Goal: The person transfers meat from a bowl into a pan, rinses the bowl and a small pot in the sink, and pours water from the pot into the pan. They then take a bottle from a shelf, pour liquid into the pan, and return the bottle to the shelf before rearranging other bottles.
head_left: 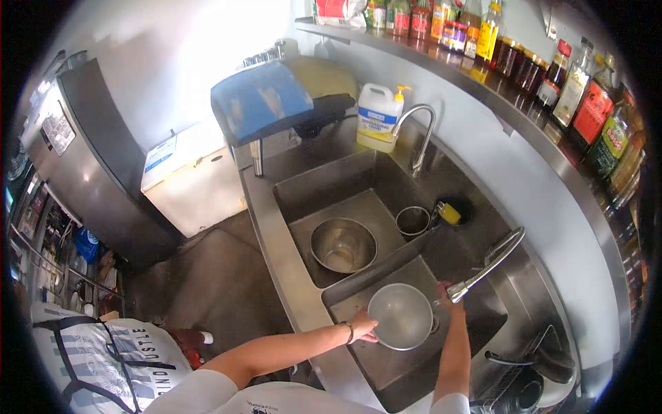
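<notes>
A round metal pot (402, 316) with a small loop handle on its side stands in the nearer sink basin (358, 355). My left hand (363, 326) grips its rim on the left, thumb and fingers closed at the edge. Across the pot, my right hand (452, 295) is closed around the head of a flexible spray faucet (460, 290), which points toward the pot. The spray head covers part of the fingers. Whether water is running is hard to make out.
In the farther basin sit a steel bowl (343, 245) and a small metal container (414, 221). A yellow sponge (449, 213) lies on the ledge. A soap jug (379, 119) stands behind, beside a curved tap (429, 131). Another person's shirt (127, 355) shows at lower left.
</notes>
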Available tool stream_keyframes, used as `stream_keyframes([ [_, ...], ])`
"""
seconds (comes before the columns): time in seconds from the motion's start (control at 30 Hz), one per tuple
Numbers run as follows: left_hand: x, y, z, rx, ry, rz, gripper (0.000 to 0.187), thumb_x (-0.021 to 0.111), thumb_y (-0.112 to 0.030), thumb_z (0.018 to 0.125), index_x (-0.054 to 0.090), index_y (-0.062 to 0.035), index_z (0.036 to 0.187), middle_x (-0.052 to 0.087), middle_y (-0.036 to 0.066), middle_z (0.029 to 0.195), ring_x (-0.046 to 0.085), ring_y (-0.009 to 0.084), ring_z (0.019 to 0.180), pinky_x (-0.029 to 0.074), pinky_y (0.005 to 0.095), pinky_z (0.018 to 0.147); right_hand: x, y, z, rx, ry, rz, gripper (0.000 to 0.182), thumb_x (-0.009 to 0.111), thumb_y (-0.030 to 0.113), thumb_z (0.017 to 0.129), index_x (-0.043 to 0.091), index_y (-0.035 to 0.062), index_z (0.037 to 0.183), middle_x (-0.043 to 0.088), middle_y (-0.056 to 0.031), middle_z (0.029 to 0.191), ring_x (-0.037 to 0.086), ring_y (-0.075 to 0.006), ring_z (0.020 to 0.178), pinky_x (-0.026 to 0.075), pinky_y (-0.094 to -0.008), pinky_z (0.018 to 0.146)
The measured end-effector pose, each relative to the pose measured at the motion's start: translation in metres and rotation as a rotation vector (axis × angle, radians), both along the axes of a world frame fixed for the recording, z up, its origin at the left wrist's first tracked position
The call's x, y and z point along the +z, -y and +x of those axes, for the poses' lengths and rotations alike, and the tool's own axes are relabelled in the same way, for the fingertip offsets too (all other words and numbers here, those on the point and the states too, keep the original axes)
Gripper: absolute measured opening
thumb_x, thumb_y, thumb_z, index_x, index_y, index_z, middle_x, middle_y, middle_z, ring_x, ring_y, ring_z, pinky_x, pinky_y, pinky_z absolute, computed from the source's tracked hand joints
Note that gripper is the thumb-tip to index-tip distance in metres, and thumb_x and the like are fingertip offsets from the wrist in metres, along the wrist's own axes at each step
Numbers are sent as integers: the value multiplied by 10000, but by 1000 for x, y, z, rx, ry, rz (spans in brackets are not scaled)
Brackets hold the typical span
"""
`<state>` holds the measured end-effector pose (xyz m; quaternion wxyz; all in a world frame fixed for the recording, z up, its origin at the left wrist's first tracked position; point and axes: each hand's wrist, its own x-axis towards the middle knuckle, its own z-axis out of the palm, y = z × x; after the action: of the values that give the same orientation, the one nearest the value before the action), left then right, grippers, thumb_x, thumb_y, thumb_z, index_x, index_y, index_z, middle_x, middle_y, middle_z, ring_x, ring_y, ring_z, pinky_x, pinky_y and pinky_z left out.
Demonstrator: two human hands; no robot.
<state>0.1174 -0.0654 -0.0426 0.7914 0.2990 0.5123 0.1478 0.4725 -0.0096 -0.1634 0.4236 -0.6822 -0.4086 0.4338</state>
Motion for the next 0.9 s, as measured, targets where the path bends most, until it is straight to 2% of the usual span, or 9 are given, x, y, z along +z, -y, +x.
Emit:
stream_keyframes([
  [0.1, -10, -6, 18, 17, -41, 19, 601, 493, -23, 803, 268, -122, 1352, 467, 196, 1204, 602, 383, 951, 561, 466, 774, 21, 41, -52, -36, -134, -343, 602, 467, 588, 863, 541, 63, 1148, 560, -102, 1088, 540, -227, 1000, 445, -410, 825],
  [0.17, -13, -15, 24, -86, 26, 83, 611, 560, -75, 807, 285, -119, 1351, 518, 178, 1131, 618, 339, 929, 569, 439, 761, 11, 76, -66, -121, -1042, 69, 585, 501, 508, 874, 492, 33, 1216, 581, -135, 1151, 562, -278, 1057, 486, -421, 844],
  [0.27, 4, -16, 36, -71, -77, 190, 572, 588, -152, 805, 366, -121, 1331, 578, 167, 1050, 633, 303, 859, 584, 428, 690, 71, 117, -116, -199, -1257, 182, 650, 541, 504, 839, 459, 19, 1265, 542, -147, 1218, 516, -291, 1118, 417, -434, 943],
  [0.4, -2, -19, 26, -221, -60, 149, 654, 647, -292, 802, 339, -125, 1353, 564, 178, 1101, 634, 297, 864, 585, 402, 689, 41, 148, -118, -148, -1027, 139, 590, 586, 371, 792, 456, 25, 1253, 534, -134, 1203, 519, -288, 1099, 383, -420, 978],
  [0.47, -13, -11, 11, -248, -77, 408, 623, 604, -387, 855, 351, -108, 1352, 526, 187, 1198, 622, 282, 943, 548, 381, 773, 40, 154, -126, -335, -997, 13, 559, 567, 184, 702, 464, 34, 1231, 540, -130, 1175, 529, -297, 1082, 412, -446, 950],
  [0.6, -31, 1, -39, -345, -282, 1014, 413, 558, -340, 894, 521, -82, 1214, 608, 142, 1113, 647, 236, 882, 533, 332, 778, 25, 159, -129, -462, -970, 80, 570, 529, 141, 652, 468, 37, 1209, 538, -125, 1161, 538, -314, 1061, 462, -482, 880],
  [0.67, -41, 2, -62, -244, -276, 982, 310, 569, -330, 886, 632, -47, 996, 681, 90, 899, 658, 173, 801, 521, 305, 696, 36, 154, -138, -575, -1005, 141, 574, 507, 141, 652, 456, 28, 1213, 525, -135, 1175, 538, -334, 1059, 497, -501, 814],
  [0.8, -36, -17, -95, -70, -338, 994, 204, 575, -241, 879, 641, -62, 951, 674, 56, 797, 635, 143, 702, 507, 297, 639, 76, 144, -157, -583, -1086, 281, 569, 471, 100, 673, 426, -3, 1230, 508, -151, 1167, 511, -324, 1091, 482, -489, 865],
  [0.9, -58, -64, -101, 346, -229, 881, 164, 569, -145, 851, 612, -45, 974, 645, 55, 844, 587, 122, 632, 476, 254, 526, 68, 146, -146, -698, -1137, 289, 592, 469, 134, 665, 419, 16, 1243, 502, -170, 1199, 530, -372, 1070, 498, -545, 814],
])
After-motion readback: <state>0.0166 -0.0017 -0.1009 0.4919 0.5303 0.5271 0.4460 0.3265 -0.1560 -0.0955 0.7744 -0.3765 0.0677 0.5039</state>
